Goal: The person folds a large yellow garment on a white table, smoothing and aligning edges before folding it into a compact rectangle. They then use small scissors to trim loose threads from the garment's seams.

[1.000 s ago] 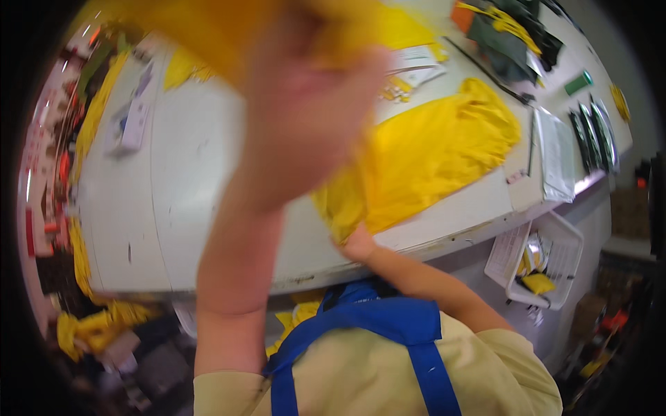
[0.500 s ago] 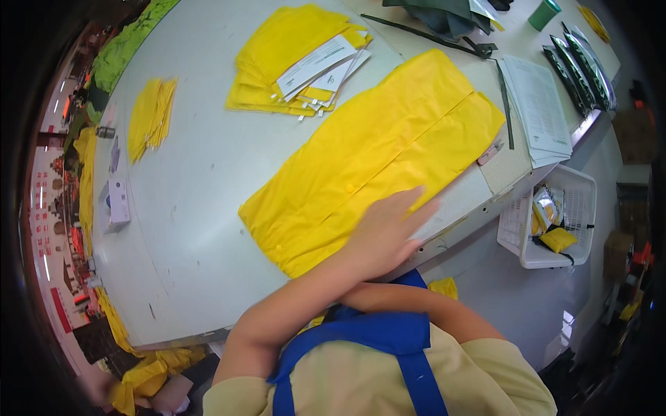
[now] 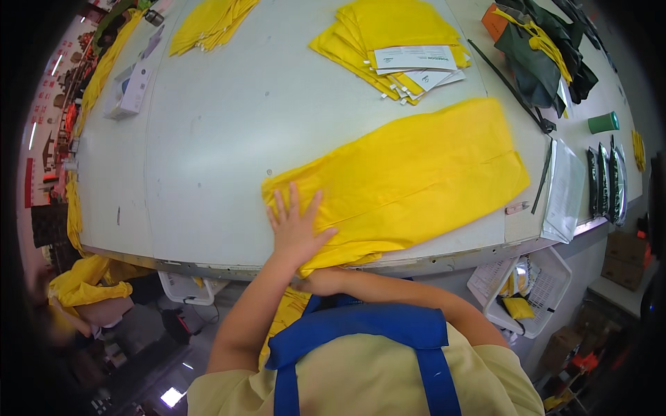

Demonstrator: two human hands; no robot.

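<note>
A folded yellow garment (image 3: 416, 173) lies lengthwise along the near side of the pale table (image 3: 201, 201). My left hand (image 3: 297, 229) rests flat on its left end, fingers spread and pointing away from me. Beneath my left wrist, at the table's edge, is my right hand (image 3: 325, 281), next to the garment's near left corner. Its fingers are partly hidden, so what they hold does not show. More yellow fabric (image 3: 286, 315) hangs below the edge by my left forearm.
Yellow pieces topped with white printed cards (image 3: 416, 59) lie beyond the garment. Another yellow stack (image 3: 215, 24) and a small white box (image 3: 130, 90) are farther left. Dark fabric (image 3: 531, 59), a green cylinder (image 3: 603, 123) and papers (image 3: 563, 191) lie right; a white basket (image 3: 551, 295) stands below.
My left hand has moved from above the garment's near middle to its left end and now lies flat. My right hand has come into view at the table's edge. The whole view has shifted.
</note>
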